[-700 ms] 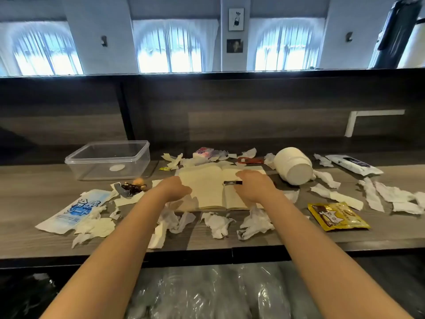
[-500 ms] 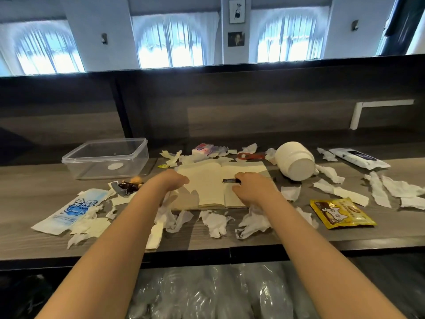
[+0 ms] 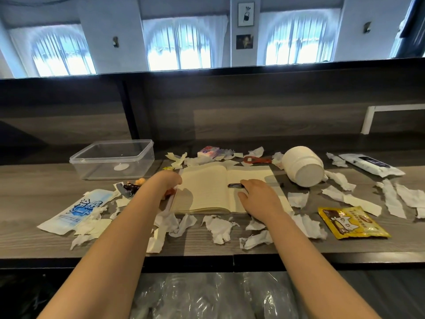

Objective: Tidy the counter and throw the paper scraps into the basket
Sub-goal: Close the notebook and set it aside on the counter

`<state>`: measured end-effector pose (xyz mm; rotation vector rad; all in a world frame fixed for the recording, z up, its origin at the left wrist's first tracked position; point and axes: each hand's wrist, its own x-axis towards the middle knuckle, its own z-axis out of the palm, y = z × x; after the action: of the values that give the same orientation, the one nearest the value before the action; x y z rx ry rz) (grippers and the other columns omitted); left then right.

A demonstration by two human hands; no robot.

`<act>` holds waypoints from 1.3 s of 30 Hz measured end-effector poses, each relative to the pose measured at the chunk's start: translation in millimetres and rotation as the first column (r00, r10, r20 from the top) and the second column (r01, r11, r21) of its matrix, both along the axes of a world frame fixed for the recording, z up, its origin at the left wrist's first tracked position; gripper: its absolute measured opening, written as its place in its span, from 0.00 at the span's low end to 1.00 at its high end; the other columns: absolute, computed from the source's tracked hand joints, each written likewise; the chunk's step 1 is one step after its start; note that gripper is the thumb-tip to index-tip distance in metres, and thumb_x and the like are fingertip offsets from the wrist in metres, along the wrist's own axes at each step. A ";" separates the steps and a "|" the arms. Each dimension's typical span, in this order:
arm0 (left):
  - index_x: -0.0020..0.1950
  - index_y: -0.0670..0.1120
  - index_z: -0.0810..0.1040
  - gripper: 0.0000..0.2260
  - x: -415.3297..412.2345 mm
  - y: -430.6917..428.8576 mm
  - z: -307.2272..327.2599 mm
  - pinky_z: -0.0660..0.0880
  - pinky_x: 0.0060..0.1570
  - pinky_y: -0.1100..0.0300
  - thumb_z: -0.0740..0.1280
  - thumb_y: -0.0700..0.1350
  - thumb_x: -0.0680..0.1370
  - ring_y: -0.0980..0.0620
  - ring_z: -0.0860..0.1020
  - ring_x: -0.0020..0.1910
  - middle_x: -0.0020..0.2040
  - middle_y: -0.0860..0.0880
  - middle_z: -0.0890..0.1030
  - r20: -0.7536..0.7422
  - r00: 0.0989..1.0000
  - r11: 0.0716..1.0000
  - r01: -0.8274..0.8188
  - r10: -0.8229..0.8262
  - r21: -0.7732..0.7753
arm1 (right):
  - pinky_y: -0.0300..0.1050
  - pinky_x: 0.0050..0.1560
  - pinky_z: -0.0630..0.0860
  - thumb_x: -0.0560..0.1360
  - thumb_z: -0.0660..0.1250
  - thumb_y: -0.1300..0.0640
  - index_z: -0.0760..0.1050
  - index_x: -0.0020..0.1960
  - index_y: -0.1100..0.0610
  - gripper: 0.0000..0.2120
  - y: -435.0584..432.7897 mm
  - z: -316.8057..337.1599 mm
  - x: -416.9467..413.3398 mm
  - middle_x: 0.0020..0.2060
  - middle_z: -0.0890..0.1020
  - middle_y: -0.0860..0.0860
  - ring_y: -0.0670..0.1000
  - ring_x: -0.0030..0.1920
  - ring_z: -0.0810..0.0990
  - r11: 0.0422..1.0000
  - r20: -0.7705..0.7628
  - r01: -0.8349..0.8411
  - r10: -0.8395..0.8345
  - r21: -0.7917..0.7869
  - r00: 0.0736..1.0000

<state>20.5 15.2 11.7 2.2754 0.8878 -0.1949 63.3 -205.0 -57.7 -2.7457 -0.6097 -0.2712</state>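
An open notebook (image 3: 207, 189) lies in the middle of the wooden counter (image 3: 34, 180). My left hand (image 3: 169, 180) grips its left cover edge, which stands slightly raised. My right hand (image 3: 257, 196) rests flat on the right page, its fingertips touching a black pen (image 3: 235, 185) lying by the gutter. Torn white paper scraps (image 3: 219, 229) are strewn around the notebook, with more paper scraps (image 3: 397, 199) to the right. Under the counter's front edge sits the basket, lined with a clear plastic bag (image 3: 207, 295).
A clear plastic box (image 3: 112, 157) stands at back left, and a white jar (image 3: 303, 165) lies on its side at back right. Also here are a yellow packet (image 3: 351, 223), a blue-white packet (image 3: 73, 210), a wipes pack (image 3: 370, 166), a red opener (image 3: 255, 160) and a small toy (image 3: 133, 186).
My left hand has closed round the notebook's left cover and raised it a little. My right hand has stayed on the right page by the pen.
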 end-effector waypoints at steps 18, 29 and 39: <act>0.58 0.41 0.69 0.11 28.2 8.6 -3.2 0.69 0.48 0.56 0.61 0.45 0.79 0.50 0.70 0.40 0.42 0.45 0.71 0.077 0.993 0.993 0.088 -0.094 0.083 | 0.48 0.67 0.67 0.80 0.56 0.51 0.65 0.71 0.55 0.21 0.4 -4.9 2.6 0.66 0.73 0.54 0.54 0.66 0.70 1.000 0.025 0.001 -0.002 0.030 1.000; 0.53 0.39 0.72 0.10 24.9 15.9 -1.2 0.71 0.41 0.59 0.64 0.45 0.77 0.49 0.72 0.40 0.38 0.45 0.72 0.156 0.986 0.997 0.043 -0.052 0.063 | 0.46 0.59 0.72 0.78 0.60 0.52 0.68 0.67 0.56 0.19 -2.2 0.0 -1.6 0.61 0.76 0.55 0.55 0.59 0.75 0.989 -0.043 0.035 -0.029 0.145 0.999; 0.57 0.41 0.73 0.15 19.0 23.5 -3.1 0.74 0.38 0.59 0.66 0.49 0.76 0.50 0.73 0.38 0.41 0.45 0.73 -0.032 0.998 0.997 0.055 -0.054 0.047 | 0.46 0.55 0.73 0.78 0.60 0.52 0.69 0.66 0.55 0.18 -2.3 -1.4 -2.0 0.58 0.78 0.54 0.54 0.56 0.77 0.989 0.002 0.041 -0.041 0.142 0.999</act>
<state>39.5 38.7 8.6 2.3486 0.8552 -0.2354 61.3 -207.3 -59.1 -2.6238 -0.5151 -0.3185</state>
